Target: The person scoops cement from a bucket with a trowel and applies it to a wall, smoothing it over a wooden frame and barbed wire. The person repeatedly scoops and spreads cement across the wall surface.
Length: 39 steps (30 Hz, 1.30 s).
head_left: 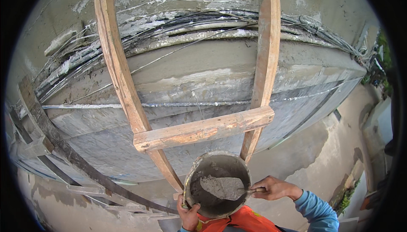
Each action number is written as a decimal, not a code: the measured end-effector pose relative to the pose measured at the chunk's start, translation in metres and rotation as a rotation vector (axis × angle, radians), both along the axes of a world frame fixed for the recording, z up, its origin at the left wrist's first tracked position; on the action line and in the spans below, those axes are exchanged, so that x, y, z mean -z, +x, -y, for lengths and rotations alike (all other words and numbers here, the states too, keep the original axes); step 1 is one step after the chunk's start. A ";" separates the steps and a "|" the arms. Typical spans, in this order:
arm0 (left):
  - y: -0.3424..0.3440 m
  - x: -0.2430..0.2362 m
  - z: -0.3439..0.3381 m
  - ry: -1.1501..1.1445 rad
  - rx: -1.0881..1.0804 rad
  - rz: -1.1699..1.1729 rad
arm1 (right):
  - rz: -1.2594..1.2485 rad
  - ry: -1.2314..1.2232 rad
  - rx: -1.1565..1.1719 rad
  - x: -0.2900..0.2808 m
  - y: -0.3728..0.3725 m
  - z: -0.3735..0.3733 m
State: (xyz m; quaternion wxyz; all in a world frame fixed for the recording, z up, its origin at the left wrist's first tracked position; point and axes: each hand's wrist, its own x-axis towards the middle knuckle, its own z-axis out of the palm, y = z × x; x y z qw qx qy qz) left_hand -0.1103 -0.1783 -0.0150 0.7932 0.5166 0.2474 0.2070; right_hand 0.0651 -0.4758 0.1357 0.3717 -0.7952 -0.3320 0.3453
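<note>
My left hand (189, 216) grips the left rim of a round bucket (193, 177) crusted with dried mortar. Wet grey mortar (207, 205) lies inside it. My right hand (271, 188) is closed round the handle of a trowel (227, 188), which reaches in over the bucket's right rim. Mortar covers much of the trowel's blade, and its tip points left inside the bucket. The bucket is close in front of my body, just below a wooden ladder's rung (203, 128).
Two wooden ladder rails (116, 54) rise ahead of me. Mortar-splashed cables and pipes (182, 37) run across the plastered wall (190, 81) behind. A second wooden ladder (72, 155) leans at the left. Far below lies the ground (313, 160), with green plants (347, 196) at the right.
</note>
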 end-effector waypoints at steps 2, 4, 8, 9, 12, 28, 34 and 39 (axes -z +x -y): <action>-0.004 0.010 -0.005 -0.107 0.000 -0.018 | 0.026 -0.011 -0.007 -0.038 0.008 0.002; -0.011 0.017 -0.006 -0.245 0.024 -0.053 | 0.041 -0.091 -0.026 -0.084 0.020 -0.001; -0.011 0.024 -0.010 -0.002 0.072 -0.080 | -0.074 -0.034 0.050 -0.176 0.035 -0.027; -0.010 0.024 -0.011 0.015 0.090 -0.076 | -0.114 -0.018 0.083 -0.196 0.041 -0.036; -0.007 0.020 -0.010 0.028 0.109 -0.116 | -0.181 0.339 0.166 -0.237 0.063 -0.075; -0.016 0.036 -0.013 0.140 0.109 -0.159 | -0.695 1.685 0.381 -0.273 0.135 -0.310; -0.012 0.020 -0.022 0.109 0.179 -0.236 | -0.281 1.054 0.127 -0.180 0.052 -0.192; 0.013 -0.004 -0.013 -0.044 0.074 -0.047 | 0.185 0.050 -0.277 -0.150 0.031 -0.060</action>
